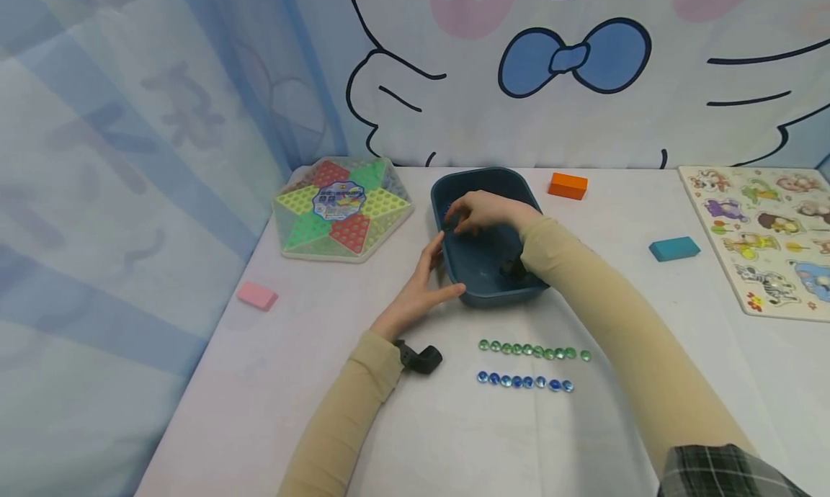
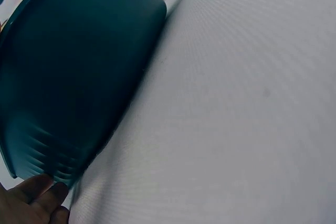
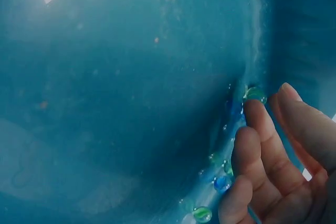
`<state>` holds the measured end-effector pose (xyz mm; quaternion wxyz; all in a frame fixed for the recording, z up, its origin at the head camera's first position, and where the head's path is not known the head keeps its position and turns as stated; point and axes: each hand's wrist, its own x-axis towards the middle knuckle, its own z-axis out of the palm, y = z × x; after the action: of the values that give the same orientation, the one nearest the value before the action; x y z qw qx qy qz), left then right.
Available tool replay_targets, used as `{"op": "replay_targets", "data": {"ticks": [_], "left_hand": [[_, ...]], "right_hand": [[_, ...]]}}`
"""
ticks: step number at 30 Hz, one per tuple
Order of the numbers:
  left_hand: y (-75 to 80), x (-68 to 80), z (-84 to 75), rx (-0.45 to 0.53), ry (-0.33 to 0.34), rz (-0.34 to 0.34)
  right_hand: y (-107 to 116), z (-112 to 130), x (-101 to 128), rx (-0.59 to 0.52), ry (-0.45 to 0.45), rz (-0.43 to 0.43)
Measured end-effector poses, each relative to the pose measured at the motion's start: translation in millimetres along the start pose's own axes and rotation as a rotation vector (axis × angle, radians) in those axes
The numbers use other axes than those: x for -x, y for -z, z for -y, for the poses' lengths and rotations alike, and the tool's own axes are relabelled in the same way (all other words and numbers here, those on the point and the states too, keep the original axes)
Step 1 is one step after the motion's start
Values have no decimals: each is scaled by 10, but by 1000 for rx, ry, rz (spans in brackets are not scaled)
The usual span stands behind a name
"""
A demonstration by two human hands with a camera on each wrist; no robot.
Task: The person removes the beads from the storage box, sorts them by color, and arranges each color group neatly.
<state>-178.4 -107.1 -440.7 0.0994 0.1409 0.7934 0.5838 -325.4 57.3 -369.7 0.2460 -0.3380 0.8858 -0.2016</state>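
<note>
A dark blue-green plastic bin (image 1: 481,293) stands on the table. My left hand (image 1: 418,295) rests against its left side from outside, thumb spread toward the near corner; in the left wrist view its fingers (image 2: 50,198) touch the bin's ridged wall. My right hand (image 1: 483,212) reaches inside, near the far left. There, thumb and index fingertip pinch a green glass marble (image 3: 255,94). Beside the other fingers, several blue marbles (image 3: 221,183) and green marbles (image 3: 202,214) lie along the bin's inner edge.
Before the bin lie a row of green marbles (image 1: 538,351) and a row of blue marbles (image 1: 528,382). Around it are a hexagonal game box (image 1: 305,230), pink block (image 1: 257,296), orange block (image 1: 568,186), teal block (image 1: 674,249) and animal puzzle board (image 1: 746,216).
</note>
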Motion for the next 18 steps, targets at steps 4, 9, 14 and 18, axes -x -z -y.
{"op": "replay_targets", "data": {"ticks": [4, 9, 14, 18], "left_hand": [[-5, 2, 5, 1, 1, 3], [-11, 3, -10, 6, 9, 3], [-16, -2, -1, -4, -12, -11], [-12, -12, 29, -5, -32, -18]], "right_hand": [[-19, 10, -28, 10, -8, -9], [-26, 21, -34, 23, -28, -29], [-33, 20, -3, 44, -30, -64], [-37, 5, 7, 63, -25, -66]]}}
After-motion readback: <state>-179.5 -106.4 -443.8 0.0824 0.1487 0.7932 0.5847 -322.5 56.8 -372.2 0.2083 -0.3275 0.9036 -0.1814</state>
